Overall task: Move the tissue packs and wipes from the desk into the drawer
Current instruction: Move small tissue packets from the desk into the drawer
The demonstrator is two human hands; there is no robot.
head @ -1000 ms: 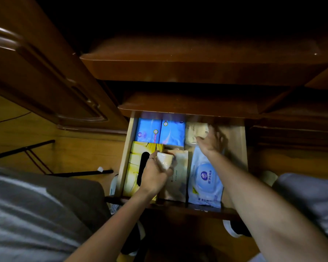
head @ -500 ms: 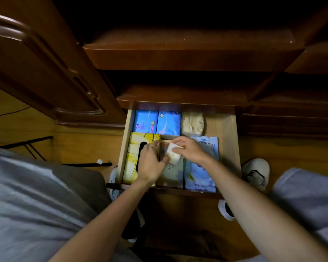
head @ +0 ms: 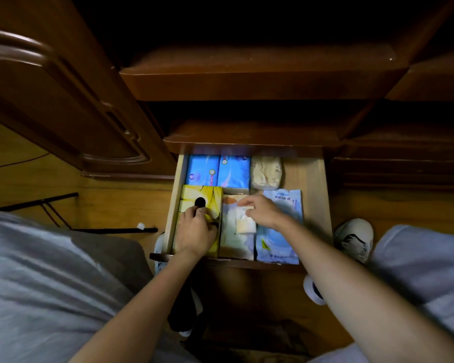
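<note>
Head view: right hand (head: 264,212) half hides small pack (head: 244,223); label unreadable.

The scene is seen from a single head-worn wide-angle camera, aimed steeply downward from close above the open drawer (head: 323,195). Both forearms are taken in from the lower edge, and the picture's margins are bent by the lens.

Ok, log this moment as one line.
stage: placing | left hand: resting on yellow tissue box | right hand: setting small pack on beige pack | drawer: open
</note>
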